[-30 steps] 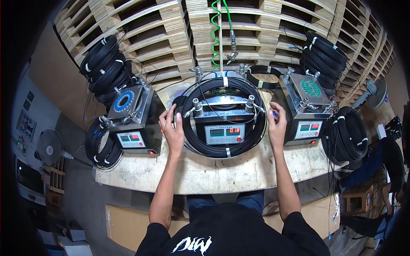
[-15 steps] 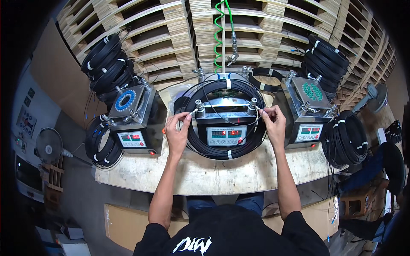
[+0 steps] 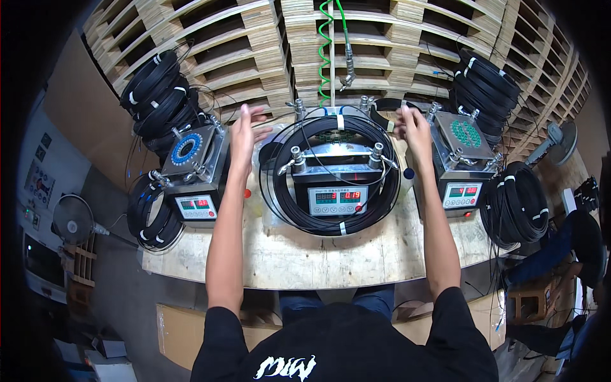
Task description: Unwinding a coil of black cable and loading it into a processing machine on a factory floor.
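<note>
A big coil of black cable (image 3: 331, 224) with white ties lies around the middle metal machine (image 3: 334, 184) on the wooden bench (image 3: 299, 258). My left hand (image 3: 245, 130) is raised beyond the coil's far left side, fingers spread, holding nothing. My right hand (image 3: 412, 127) is at the coil's far right edge, fingers curled close to the cable; whether it grips the cable is unclear. The machine's front panel shows red digits.
Two similar machines stand left (image 3: 191, 169) and right (image 3: 463, 159) of the middle one. Black cable coils hang at far left (image 3: 156, 89), lower left (image 3: 149, 213), far right (image 3: 490, 83) and right (image 3: 519, 204). Wooden pallets (image 3: 382, 38) are stacked behind. A green coiled air hose (image 3: 326, 44) hangs above.
Both hands have moved away from me, from the near clamps on the middle machine to the far side of the coil. The left hand has opened.
</note>
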The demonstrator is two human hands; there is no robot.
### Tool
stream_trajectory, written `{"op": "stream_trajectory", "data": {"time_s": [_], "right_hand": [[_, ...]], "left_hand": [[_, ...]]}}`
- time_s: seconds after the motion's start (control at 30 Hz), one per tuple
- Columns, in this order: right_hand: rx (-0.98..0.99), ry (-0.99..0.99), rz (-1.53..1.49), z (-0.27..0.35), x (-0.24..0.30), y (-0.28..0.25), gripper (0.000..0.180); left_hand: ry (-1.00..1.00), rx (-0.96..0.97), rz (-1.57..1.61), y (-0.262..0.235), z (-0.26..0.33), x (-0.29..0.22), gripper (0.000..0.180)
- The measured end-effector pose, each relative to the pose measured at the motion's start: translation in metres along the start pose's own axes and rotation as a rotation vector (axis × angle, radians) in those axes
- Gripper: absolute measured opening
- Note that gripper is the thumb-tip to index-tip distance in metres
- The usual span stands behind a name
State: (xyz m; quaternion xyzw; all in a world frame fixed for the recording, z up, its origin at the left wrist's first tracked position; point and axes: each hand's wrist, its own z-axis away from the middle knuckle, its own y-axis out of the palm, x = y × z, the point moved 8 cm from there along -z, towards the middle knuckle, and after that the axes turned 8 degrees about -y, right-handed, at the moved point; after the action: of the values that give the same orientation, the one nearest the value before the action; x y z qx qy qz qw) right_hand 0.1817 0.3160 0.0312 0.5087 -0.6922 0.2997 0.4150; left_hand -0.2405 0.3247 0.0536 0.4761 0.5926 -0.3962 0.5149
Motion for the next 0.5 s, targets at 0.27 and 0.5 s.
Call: {"op": "stream_trajectory", "data": {"time_s": [0.27,0.5], "right_hand": [[0.039,0.252,0.04,-0.054,-0.029,0.047,0.052],[0.04,0.182,0.051,-0.064,-0.067,0.062,0.061]], "left_hand": [[-0.36,0.187,-0.07,0.077,-0.04,0.031,0.074],[-0.247,0.099,-0.055,0.077,-0.063,0.082,0.076]]}}
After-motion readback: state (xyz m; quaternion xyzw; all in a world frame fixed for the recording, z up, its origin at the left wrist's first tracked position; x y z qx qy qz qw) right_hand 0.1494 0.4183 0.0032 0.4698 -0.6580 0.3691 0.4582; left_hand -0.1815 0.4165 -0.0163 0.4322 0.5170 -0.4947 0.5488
